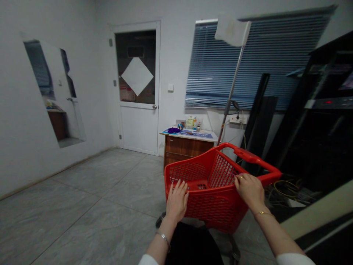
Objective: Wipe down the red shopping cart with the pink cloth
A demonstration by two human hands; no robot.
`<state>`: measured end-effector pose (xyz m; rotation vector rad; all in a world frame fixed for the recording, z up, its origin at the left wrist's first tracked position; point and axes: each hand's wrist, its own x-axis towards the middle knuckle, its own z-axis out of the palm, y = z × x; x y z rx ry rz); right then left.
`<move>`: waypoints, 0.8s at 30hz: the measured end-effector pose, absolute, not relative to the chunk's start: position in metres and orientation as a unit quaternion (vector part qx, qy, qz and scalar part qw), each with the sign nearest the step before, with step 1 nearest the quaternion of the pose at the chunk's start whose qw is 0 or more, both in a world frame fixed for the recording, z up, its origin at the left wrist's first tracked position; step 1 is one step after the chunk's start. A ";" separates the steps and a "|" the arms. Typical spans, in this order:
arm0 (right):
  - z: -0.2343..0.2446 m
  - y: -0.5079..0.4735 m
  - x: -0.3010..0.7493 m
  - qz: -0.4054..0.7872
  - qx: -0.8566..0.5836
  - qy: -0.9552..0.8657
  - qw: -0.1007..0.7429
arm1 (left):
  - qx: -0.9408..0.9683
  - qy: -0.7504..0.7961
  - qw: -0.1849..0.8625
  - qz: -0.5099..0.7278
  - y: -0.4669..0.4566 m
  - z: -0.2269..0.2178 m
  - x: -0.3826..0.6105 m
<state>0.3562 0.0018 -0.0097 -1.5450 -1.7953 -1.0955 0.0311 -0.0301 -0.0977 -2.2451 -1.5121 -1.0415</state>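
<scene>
A red plastic shopping basket on a wheeled cart (209, 191) stands in front of me, its mesh walls showing an empty inside. My left hand (178, 202) has its fingers curled over the near left rim. My right hand (249, 191) grips the right rim, just below the darker red handle bar (248, 156). A silver bangle sits on my left wrist, and a thin gold bracelet on my right. One small black caster (160, 220) shows below the basket's left side.
Grey tiled floor (82, 209) spreads left and ahead. A wooden drawer desk (187, 147) with small items stands beyond the basket, by a white door (138, 88). A metal pole (231, 95), dark panels, a black rack (309, 121) and tangled cables (284, 191) crowd the right.
</scene>
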 end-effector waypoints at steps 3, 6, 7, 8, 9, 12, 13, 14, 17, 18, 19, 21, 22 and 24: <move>-0.022 -0.005 0.307 -0.382 -0.565 -0.684 0.258 | -0.765 -0.521 0.118 -0.360 -0.031 -0.098 0.033; -0.039 -0.015 0.246 -0.336 -0.554 -0.705 0.288 | -0.759 -0.527 0.117 -0.364 -0.032 -0.098 0.033; -0.044 -0.018 0.227 -0.323 -0.547 -0.711 0.302 | -0.759 -0.528 0.117 -0.363 -0.032 -0.098 0.033; -0.049 -0.020 0.211 -0.314 -0.536 -0.718 0.314 | -0.761 -0.527 0.118 -0.360 -0.031 -0.098 0.033; -0.053 -0.021 0.198 -0.308 -0.526 -0.724 0.324 | -0.763 -0.526 0.119 -0.357 -0.031 -0.098 0.032; -0.058 -0.022 0.188 -0.295 -0.495 -0.746 0.334 | -0.768 -0.518 0.126 -0.354 -0.030 -0.099 0.029; -0.057 -0.021 0.194 -0.293 -0.489 -0.751 0.332 | -0.768 -0.516 0.128 -0.356 -0.030 -0.099 0.028; -0.055 -0.020 0.205 -0.294 -0.487 -0.755 0.326 | -0.768 -0.515 0.129 -0.358 -0.029 -0.099 0.028; -0.040 -0.013 0.260 -0.323 -0.507 -0.741 0.299 | -0.769 -0.514 0.127 -0.359 -0.029 -0.100 0.027; -0.034 -0.010 0.282 -0.341 -0.519 -0.730 0.286 | -0.770 -0.513 0.126 -0.358 -0.029 -0.100 0.027; -0.027 -0.007 0.304 -0.359 -0.528 -0.719 0.275 | -0.771 -0.513 0.124 -0.356 -0.029 -0.100 0.027; -0.013 0.000 0.343 -0.390 -0.552 -0.688 0.266 | -0.773 -0.512 0.121 -0.355 -0.030 -0.101 0.028; -0.008 0.003 0.359 -0.400 -0.567 -0.668 0.268 | -0.773 -0.512 0.119 -0.355 -0.029 -0.101 0.028; -0.001 0.008 0.378 -0.412 -0.588 -0.637 0.280 | -0.772 -0.512 0.117 -0.358 -0.029 -0.101 0.029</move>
